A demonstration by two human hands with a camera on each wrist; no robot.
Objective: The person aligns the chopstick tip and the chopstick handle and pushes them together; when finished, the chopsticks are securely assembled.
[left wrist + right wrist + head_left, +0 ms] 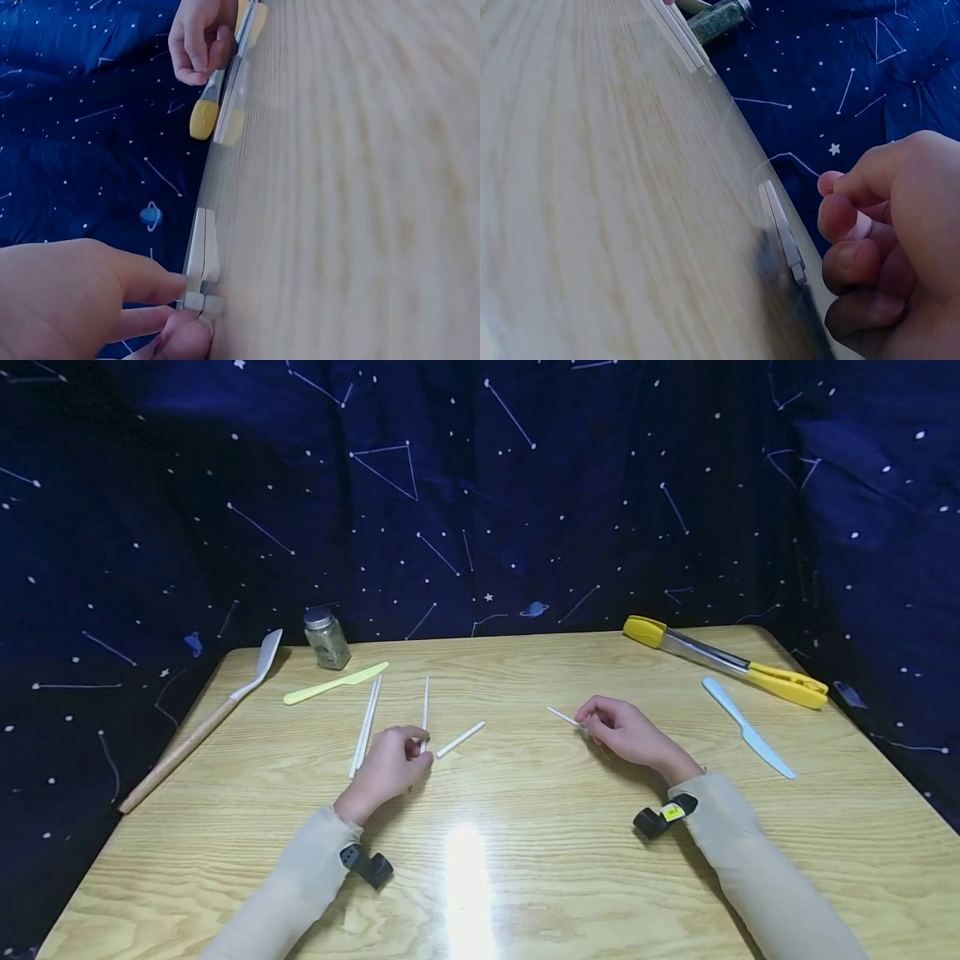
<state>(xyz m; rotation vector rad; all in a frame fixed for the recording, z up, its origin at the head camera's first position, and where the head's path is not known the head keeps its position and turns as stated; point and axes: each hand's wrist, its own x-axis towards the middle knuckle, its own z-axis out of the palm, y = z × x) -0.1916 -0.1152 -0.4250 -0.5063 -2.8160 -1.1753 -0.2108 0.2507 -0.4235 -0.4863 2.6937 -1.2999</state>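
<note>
My left hand [388, 764] has its thumb and index finger on either side of the near end of a thin white stick [425, 706], appearing to pinch it; in the left wrist view the fingertips meet that stick end [194, 301]. Just right of it lies a second white stick [461, 740]. Two more white sticks [365, 722] lie side by side, partly behind the left hand. My right hand [622, 731], fingers curled, is at the end of another white stick [561, 717]. In the right wrist view a stick [780, 225] lies below those fingers; whether they grip anything is unclear.
A pale green knife [337, 683] and a jar [327, 639] with dried herbs stand behind the left sticks. Far left lies a wooden-handled spatula [202, 727]. Yellow tongs [720, 660] and a light blue knife [746, 727] lie on the table [562, 860] at the right.
</note>
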